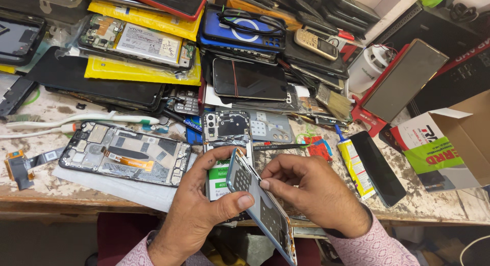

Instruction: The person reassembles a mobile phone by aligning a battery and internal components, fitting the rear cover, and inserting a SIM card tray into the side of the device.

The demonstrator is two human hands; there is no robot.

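A scarred wooden workbench (61, 187) fills the frame, phones heaped across its top. At lower centre both hands clamp a thin phone back cover (263, 210): left hand (196, 215) pinching its edge, right hand (314, 194) picking its rim. It looks light, flexible and crackable; best held by the edges.

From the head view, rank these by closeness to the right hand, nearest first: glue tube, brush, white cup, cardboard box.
1. Glue tube, just right of the right hand.
2. Brush, up behind the hand on the pile.
3. White cup, farther back right.
4. Cardboard box, at the far right edge; close to the cup's rank.
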